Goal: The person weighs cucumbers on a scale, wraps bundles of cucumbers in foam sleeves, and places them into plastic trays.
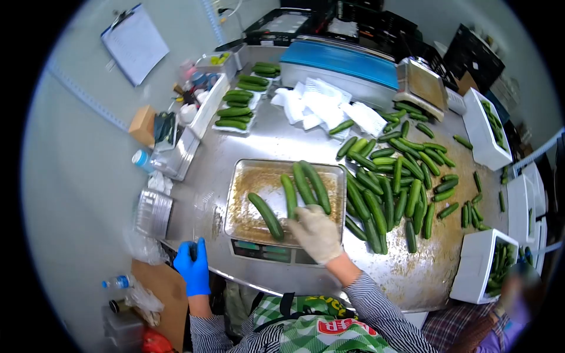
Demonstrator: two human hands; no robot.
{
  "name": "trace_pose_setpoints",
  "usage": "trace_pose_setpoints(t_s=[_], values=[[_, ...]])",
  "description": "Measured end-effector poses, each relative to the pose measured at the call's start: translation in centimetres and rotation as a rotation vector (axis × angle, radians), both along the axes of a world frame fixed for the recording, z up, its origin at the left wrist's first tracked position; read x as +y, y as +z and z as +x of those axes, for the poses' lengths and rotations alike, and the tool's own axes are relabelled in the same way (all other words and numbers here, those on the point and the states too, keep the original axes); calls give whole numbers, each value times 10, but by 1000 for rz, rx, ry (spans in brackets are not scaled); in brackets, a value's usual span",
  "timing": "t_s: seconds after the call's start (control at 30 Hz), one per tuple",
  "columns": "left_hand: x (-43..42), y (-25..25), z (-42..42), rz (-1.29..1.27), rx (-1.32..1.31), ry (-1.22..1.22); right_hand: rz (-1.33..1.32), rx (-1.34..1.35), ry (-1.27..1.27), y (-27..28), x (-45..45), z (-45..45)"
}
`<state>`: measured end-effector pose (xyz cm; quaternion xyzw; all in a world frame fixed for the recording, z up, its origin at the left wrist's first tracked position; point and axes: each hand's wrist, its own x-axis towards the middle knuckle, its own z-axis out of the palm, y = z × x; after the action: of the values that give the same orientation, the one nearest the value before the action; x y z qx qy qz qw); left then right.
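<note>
My right hand (318, 234), in a pale glove, reaches over the metal pan of a weighing scale (241, 176). Its fingers close on the lower end of a cucumber (289, 191). Two more cucumbers (316, 179) lie just beyond that hand, and a separate cucumber (266, 216) slants on the pan's left side. My left hand (193, 266), in a blue glove, is off the table's front-left edge, fingers curled round something small and dark that I cannot make out. Below the pan, the scale's display (262, 250) is partly visible.
A large cucumber pile (388, 188) covers the table's right. White trays of cucumbers (235, 112) and white paper sheets (318, 103) lie behind. White boxes (471, 267) line the right edge, near another person's arm (511, 294). Clear plastic trays (153, 213) stand left.
</note>
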<state>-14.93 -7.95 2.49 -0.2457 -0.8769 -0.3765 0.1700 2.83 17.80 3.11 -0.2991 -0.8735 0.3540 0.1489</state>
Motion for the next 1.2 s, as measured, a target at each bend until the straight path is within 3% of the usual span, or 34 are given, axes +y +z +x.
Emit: trace_pose_setpoints(t_s=[0.03, 0.13, 0.2, 0.27, 0.33, 0.53, 0.97, 1.0, 1.07, 1.2], values=[[-7, 3, -4, 5, -10, 32, 111, 115, -80, -10, -3, 8], [-33, 6, -21, 25, -71, 112, 78, 277, -273, -31, -4, 43], [-50, 7, -32, 66, -97, 160, -15, 357, -415, -49, -5, 71], [-59, 8, -46, 101, -79, 188, -295, 204, -650, -41, -6, 92], [-74, 4, -54, 148, -93, 208, -430, 298, -785, -28, -12, 105], [-70, 2, -66, 214, -92, 184, -373, 402, -812, -18, -17, 102], [-36, 5, -66, 115, -154, 138, -398, 292, -785, -36, -13, 105], [-33, -3, -67, 93, -138, 109, -358, 197, -749, -28, -4, 103], [-24, -14, -67, 80, -80, 18, 87, 135, -591, -19, 24, 91], [-2, -14, -56, -48, -46, -97, 248, 124, -495, -26, 122, 61]])
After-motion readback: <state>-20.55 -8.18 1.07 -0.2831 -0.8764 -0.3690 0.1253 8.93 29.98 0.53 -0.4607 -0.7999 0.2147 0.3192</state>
